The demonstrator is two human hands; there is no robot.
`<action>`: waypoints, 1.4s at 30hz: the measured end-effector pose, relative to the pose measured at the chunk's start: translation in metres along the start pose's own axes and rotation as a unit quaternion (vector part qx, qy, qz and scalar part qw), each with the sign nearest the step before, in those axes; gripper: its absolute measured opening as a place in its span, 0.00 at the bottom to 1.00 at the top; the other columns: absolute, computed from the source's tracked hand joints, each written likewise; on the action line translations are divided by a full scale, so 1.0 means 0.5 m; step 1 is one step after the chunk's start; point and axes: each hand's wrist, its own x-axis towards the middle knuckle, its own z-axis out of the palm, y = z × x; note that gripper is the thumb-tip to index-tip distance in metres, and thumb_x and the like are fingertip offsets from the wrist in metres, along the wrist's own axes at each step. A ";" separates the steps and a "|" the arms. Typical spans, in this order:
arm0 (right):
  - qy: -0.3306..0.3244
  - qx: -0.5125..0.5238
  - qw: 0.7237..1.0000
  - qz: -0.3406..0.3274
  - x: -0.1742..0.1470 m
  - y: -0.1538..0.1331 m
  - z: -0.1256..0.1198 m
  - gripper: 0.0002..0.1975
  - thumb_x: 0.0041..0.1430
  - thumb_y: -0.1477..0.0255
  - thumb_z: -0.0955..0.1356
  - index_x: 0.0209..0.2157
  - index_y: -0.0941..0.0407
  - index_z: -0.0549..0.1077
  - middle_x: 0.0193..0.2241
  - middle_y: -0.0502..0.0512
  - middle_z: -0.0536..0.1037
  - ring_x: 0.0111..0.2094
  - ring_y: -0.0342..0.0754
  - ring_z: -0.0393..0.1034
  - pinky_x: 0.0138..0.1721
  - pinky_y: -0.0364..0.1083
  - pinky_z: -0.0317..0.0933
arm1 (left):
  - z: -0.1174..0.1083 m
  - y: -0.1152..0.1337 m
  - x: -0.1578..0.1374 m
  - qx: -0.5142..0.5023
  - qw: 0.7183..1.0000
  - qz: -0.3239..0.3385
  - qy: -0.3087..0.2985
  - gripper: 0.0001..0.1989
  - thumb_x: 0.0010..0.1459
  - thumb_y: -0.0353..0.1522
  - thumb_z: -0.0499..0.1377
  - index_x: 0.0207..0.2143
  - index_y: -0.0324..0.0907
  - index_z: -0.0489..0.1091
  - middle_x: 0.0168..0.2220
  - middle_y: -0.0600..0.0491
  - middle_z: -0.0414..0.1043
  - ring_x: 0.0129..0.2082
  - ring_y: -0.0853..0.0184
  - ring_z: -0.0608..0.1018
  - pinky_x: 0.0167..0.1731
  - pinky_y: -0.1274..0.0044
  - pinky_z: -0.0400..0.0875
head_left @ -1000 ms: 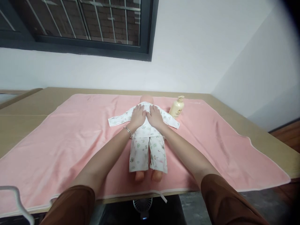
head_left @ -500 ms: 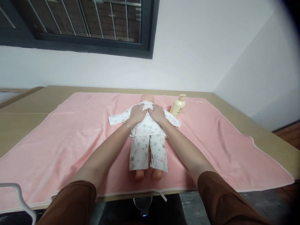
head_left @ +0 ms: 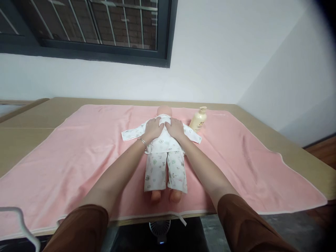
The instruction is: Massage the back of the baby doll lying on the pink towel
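Observation:
A baby doll (head_left: pixel 166 140) in white printed pyjamas lies with its head away from me and its legs toward me. Its sleeves spread out to both sides. My left hand (head_left: pixel 153 128) rests flat on the left of its upper torso, with a bracelet (head_left: pixel 143 142) at the wrist. On the right of the torso lies my right hand (head_left: pixel 175 127), also flat. The two thumbs point inward and almost meet. Beneath the doll is a pink blanket (head_left: pixel 86 150). Just beyond its right sleeve stands a cream pump bottle (head_left: pixel 198 119).
The blanket covers much of a wooden table (head_left: pixel 36 115) set against a white wall (head_left: pixel 210 63). A dark-framed window (head_left: pixel 105 52) is at the upper left. A small fan (head_left: pixel 160 228) sits below the front edge, and a white tube (head_left: pixel 22 224) curves at the lower left.
Both hands stay on the doll's upper torso in nearly the same place. The whole view has shifted very slightly.

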 end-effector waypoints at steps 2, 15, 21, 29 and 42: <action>0.003 0.000 1.000 -0.001 -0.003 -0.002 -0.002 0.26 0.72 0.60 0.57 0.60 0.62 0.68 0.58 0.67 0.73 0.60 0.61 0.63 0.66 0.59 0.45 | 0.001 -0.002 0.000 0.004 1.000 -0.001 0.005 0.25 0.70 0.38 0.47 0.64 0.39 0.64 0.56 0.40 0.73 0.59 0.53 0.72 0.60 0.64 0.63; -0.004 -0.006 0.999 -0.047 -0.030 -0.029 -0.014 0.26 0.73 0.67 0.54 0.63 0.63 0.67 0.64 0.68 0.67 0.66 0.62 0.58 0.65 0.56 0.50 | -0.007 0.005 0.008 -0.004 1.000 0.029 -0.010 0.24 0.68 0.32 0.45 0.62 0.32 0.65 0.61 0.35 0.69 0.62 0.54 0.70 0.62 0.64 0.62; -0.110 0.024 0.990 0.084 0.058 -0.009 -0.034 0.33 0.72 0.54 0.54 0.57 0.65 0.73 0.58 0.71 0.74 0.60 0.66 0.66 0.66 0.64 0.45 | -0.022 -0.006 0.048 -0.027 0.995 -0.036 -0.085 0.29 0.70 0.46 0.42 0.58 0.38 0.69 0.62 0.38 0.70 0.64 0.49 0.69 0.67 0.51 0.45; -0.034 -0.010 0.998 0.046 0.018 -0.027 -0.024 0.26 0.74 0.62 0.53 0.57 0.62 0.72 0.57 0.70 0.74 0.62 0.64 0.63 0.65 0.65 0.47 | -0.015 0.015 0.024 0.071 0.997 -0.006 -0.016 0.28 0.73 0.44 0.43 0.53 0.33 0.72 0.51 0.35 0.76 0.54 0.49 0.76 0.58 0.61 0.63; -0.078 -0.021 0.996 0.026 0.023 -0.019 -0.036 0.28 0.73 0.62 0.53 0.58 0.64 0.73 0.58 0.70 0.74 0.61 0.64 0.66 0.66 0.64 0.44 | -0.017 0.004 0.027 0.057 0.998 0.009 -0.025 0.21 0.72 0.36 0.44 0.51 0.35 0.73 0.50 0.39 0.76 0.53 0.53 0.76 0.50 0.66 0.69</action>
